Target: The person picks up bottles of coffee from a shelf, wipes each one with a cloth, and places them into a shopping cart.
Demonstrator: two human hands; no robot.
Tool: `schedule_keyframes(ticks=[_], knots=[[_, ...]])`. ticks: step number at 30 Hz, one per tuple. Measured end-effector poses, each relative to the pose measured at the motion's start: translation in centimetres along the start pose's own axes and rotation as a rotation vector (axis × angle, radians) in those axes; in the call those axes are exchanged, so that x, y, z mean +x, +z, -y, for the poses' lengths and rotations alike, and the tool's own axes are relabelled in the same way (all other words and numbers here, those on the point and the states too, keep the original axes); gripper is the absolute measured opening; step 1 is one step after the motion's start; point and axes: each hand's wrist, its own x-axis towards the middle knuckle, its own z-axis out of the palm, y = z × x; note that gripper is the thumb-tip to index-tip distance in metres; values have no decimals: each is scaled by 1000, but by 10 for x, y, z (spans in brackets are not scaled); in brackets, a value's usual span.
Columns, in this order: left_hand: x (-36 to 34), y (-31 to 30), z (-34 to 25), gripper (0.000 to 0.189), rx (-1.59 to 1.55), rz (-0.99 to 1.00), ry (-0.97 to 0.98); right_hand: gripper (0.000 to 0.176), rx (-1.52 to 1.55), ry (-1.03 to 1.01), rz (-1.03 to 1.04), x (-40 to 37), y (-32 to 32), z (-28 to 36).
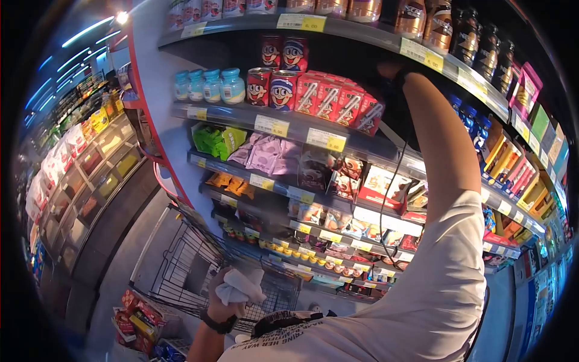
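Note:
Low in front of my body, my left hand [219, 301] is closed around a crumpled white cloth [240, 286]. My right arm stretches up and forward, and my right hand [391, 70] is in the dark gap at the back of the drinks shelf [232, 113]. Its fingers are lost in shadow, so what it touches cannot be made out. Nearest to it stand red drink cartons with straws [338, 99]. Left of these are red cans with a cartoon face [281, 90] and blue-capped bottles [231, 86].
A wire shopping cart [175, 265] stands at lower left, beside a box of red packages [137, 323]. Below the drinks, shelves hold purple bags [265, 154] and green bags [220, 142]. Overhead, a shelf edge [362, 37] carries bottles. A black cable [386, 211] hangs by my right arm.

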Motion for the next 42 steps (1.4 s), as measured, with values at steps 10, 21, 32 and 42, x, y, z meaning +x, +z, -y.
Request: schedule_keyframes(ticks=[10,21,32,42], knots=[[-8,17,-10,48,-78,-141,-87,64,45,22,-235,18,31,-43],[-6,37,-31,39,-122,-198,-153,71,33,38,-311,27,41,-50],[-21,36,-22,52,-76,-84,-121,78,22,80,-404,24,53,-39],[-43,43,-20,60,-307,5,-122,75,-39,112,-50,-24,-11,-11]])
